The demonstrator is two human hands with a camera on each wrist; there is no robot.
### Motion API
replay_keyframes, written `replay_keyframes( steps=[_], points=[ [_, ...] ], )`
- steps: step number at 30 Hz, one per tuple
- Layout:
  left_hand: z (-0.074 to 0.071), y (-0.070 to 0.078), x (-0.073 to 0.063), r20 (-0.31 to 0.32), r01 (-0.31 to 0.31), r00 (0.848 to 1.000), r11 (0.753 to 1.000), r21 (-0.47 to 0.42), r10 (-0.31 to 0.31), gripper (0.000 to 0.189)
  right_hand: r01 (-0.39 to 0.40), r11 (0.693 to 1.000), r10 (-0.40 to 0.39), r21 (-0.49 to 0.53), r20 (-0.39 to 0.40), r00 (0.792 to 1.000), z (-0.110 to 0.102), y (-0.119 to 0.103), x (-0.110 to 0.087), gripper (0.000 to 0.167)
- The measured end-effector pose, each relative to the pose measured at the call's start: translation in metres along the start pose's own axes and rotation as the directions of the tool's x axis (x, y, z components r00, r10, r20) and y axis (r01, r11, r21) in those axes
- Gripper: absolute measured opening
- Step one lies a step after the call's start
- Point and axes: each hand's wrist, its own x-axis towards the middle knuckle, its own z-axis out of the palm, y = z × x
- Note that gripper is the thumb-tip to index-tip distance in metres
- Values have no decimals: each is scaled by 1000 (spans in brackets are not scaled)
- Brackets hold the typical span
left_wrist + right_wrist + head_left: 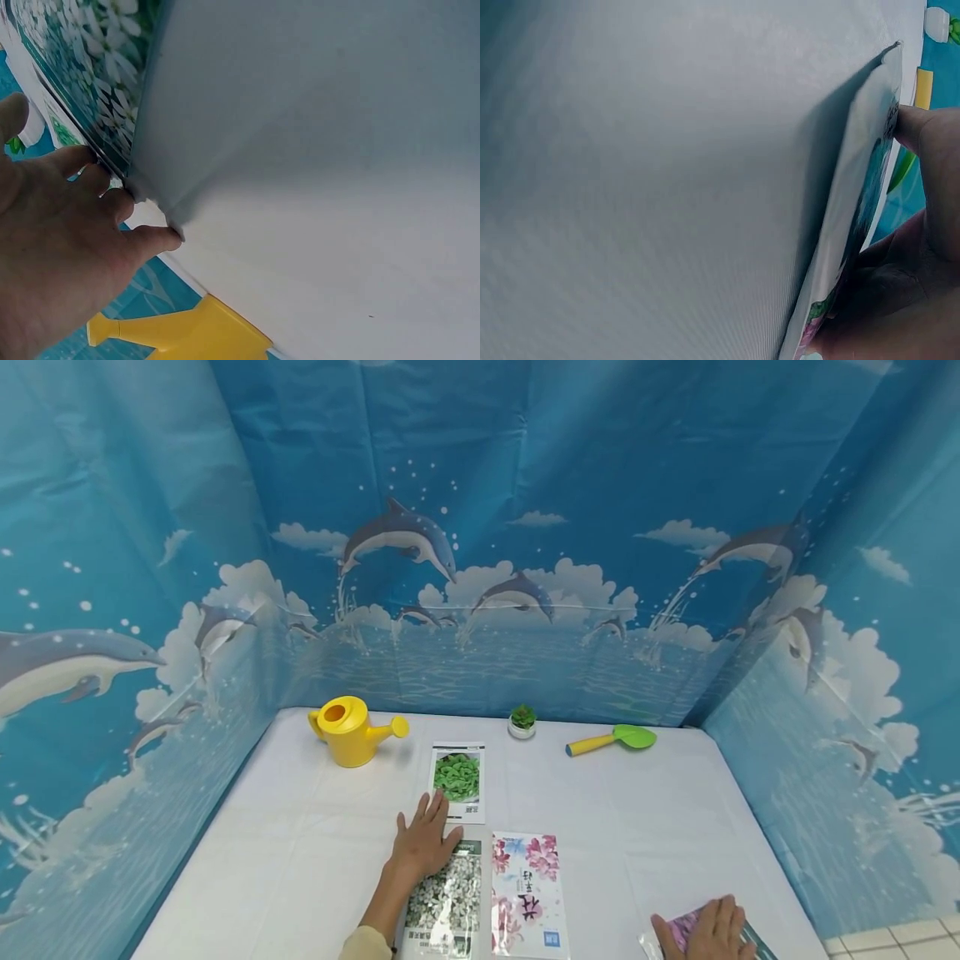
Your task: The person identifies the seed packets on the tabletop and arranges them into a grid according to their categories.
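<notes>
In the head view my left hand lies with fingers spread at the upper left corner of a white-flower seed packet, fingertips reaching the lower edge of a green-leaf seed packet. Its little finger touches the tabletop in the left wrist view. Beside the white-flower packet lies a pink-flower packet. At the lower right my right hand holds a purple-flower seed packet, thumb at its edge. In the right wrist view this packet slants above its shadow; the other fingers are mostly hidden.
A yellow watering can stands at the back left of the white table. A small potted plant and a green trowel with yellow handle are along the back. Blue dolphin-print curtains enclose three sides.
</notes>
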Motion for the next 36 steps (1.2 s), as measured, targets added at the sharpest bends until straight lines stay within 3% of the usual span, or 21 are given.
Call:
replay_keyframes(
  steps=[2, 5, 7, 8, 10, 12, 14, 18, 23, 27, 32, 36],
  points=[
    [3, -3, 0, -12, -3, 1000, 1000, -7, 3, 71, 40, 999, -42, -22, -109, 993, 4, 0, -1, 141],
    [6, -6, 2, -21, -1, 1000, 1000, -6, 1, 73, 94, 995, -102, -40, -281, 954, 9, 0, -2, 159],
    [6, -6, 2, -20, 3, 1000, 1000, -6, -3, 72, 116, 993, -118, -27, -334, 935, 11, 0, -1, 166],
    [7, -7, 3, -20, 4, 1000, 1000, -5, -4, 72, 121, 992, -121, -21, -334, 935, 11, 0, -1, 166],
    [10, -10, 4, -25, 8, 1000, 1000, 6, -8, 71, 108, 994, -107, -12, -273, 956, 9, 0, 1, 160],
    [10, -10, 5, -25, 10, 1000, 1000, 7, -10, 70, 84, 996, -85, -13, -167, 982, 4, 0, 3, 147],
    [9, -9, 4, -17, 15, 1000, 1000, 9, -15, 70, 70, 997, -71, -17, -60, 996, -2, 0, 7, 135],
    [0, -1, 0, 2, 16, 1000, 1000, 0, -16, 70, 64, 998, -63, -12, 87, 994, -14, -3, 15, 126],
    [-7, 6, -4, 2, 11, 1000, 1000, 10, -11, 69, 21, 1000, -22, 6, 258, 966, -27, -9, 22, 130],
    [-6, 6, -4, -8, 9, 1000, 1000, 6, -9, 69, 43, 999, -38, -15, 276, 960, -32, -17, 26, 129],
    [-1, 2, -1, -7, 7, 1000, 1000, 11, -7, 68, 68, 995, -52, -68, 213, 976, -32, -24, 26, 122],
    [-2, 3, -2, -3, 10, 1000, 1000, 22, -10, 68, 93, 990, -67, -108, 221, 973, -34, -28, 31, 123]
  ],
)
